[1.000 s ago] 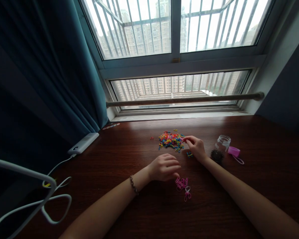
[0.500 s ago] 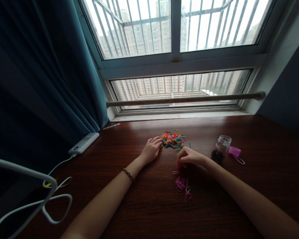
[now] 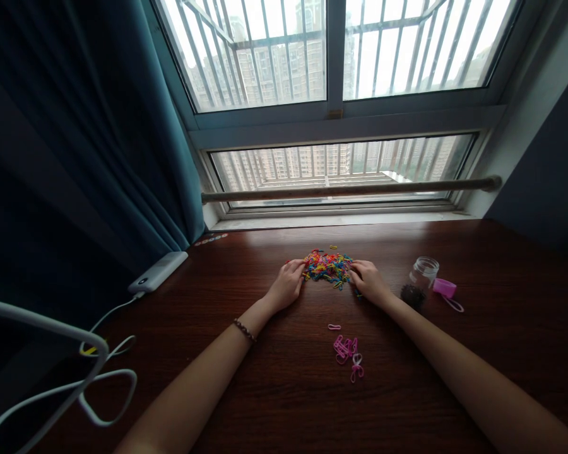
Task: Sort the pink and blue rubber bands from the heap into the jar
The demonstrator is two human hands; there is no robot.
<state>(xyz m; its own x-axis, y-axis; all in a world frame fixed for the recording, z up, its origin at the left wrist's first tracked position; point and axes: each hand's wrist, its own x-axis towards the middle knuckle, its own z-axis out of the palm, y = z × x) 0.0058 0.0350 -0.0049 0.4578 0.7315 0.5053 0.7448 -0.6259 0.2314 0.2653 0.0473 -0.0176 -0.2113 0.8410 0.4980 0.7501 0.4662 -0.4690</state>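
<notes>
right hand [image 3: 369, 280] back at the band pile [image 3: 326, 265], opposite left hand [image 3: 286, 285]

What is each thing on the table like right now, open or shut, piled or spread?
Multicoloured rubber-band pile, heaped.
Left hand, flat, fingertips touching pile.
Right hand, fingers on pile's edge.
Small pink rubber bands, grouped apart from pile.
Clear glass jar, lid off.
Pink plastic lid, lying beside jar.
White power bank, cable plugged in.

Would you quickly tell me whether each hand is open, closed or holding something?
Left hand: open, fingertips on the left edge of the pile of coloured bands.
Right hand: fingers curled at the pile's right edge; cannot tell.
</notes>
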